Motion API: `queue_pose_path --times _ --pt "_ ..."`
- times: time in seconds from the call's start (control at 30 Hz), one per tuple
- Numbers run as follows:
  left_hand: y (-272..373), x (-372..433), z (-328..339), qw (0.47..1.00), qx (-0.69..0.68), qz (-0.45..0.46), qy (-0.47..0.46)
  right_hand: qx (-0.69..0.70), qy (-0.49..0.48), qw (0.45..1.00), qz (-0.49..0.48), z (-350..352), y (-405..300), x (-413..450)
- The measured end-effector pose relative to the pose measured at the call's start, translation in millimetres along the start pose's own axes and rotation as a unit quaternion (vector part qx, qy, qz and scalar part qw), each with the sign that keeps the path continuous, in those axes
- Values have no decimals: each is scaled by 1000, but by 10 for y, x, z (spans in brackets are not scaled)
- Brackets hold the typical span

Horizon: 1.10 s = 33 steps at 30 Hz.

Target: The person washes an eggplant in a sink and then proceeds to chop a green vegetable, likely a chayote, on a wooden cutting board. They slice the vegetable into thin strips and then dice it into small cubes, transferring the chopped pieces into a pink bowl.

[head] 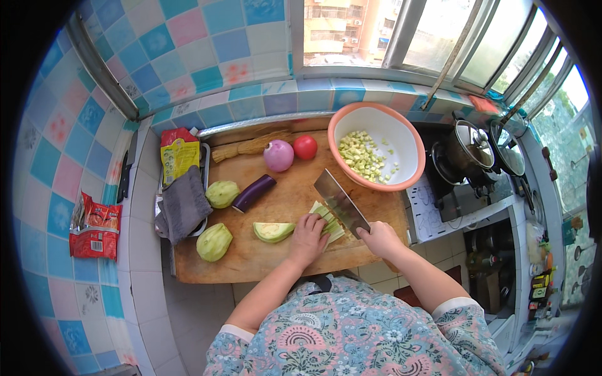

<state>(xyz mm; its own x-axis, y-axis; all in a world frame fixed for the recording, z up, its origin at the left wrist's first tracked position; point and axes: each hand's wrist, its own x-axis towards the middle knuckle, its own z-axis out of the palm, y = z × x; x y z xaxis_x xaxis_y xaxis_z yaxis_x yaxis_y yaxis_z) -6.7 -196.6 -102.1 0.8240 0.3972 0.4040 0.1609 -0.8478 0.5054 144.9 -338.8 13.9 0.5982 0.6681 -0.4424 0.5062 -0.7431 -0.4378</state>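
Observation:
My right hand is closed round the handle of a cleaver, its broad blade tilted beside pale green vegetable strips. With its fingers bent, my left hand presses on those strips on the wooden cutting board. Left of it lies a cut piece of pale green vegetable. Two peeled green vegetables, a piece of purple eggplant, a purple onion and a tomato are farther left and back. Diced green pieces lie in the orange-rimmed basin.
A straw brush lies along the board's back edge. At the left, a grey cloth hangs over a metal tray with food packets. Pots stand on the stove at the right, below the windows.

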Motion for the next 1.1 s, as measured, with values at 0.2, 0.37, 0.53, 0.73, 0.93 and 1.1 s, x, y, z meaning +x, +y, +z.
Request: queue_pose_path --times 0.2,0.37,0.53,0.73,0.93,1.1 --pt "24 96 -73 1000 -6 23 10 -13 -51 998 25 -43 -49 -85" --pt "62 121 -57 998 11 27 50 -14 -90 995 47 -92 -143 -36" --pt "80 109 18 996 28 12 82 -14 -147 987 65 -106 -170 76" --pt "103 130 9 994 30 19 99 2 -8 999 31 350 -59 152" --pt "52 91 33 997 17 -14 70 -3 13 1000 18 439 47 219" --pt "123 53 -95 996 -36 9 78 74 -21 996 42 238 69 127"
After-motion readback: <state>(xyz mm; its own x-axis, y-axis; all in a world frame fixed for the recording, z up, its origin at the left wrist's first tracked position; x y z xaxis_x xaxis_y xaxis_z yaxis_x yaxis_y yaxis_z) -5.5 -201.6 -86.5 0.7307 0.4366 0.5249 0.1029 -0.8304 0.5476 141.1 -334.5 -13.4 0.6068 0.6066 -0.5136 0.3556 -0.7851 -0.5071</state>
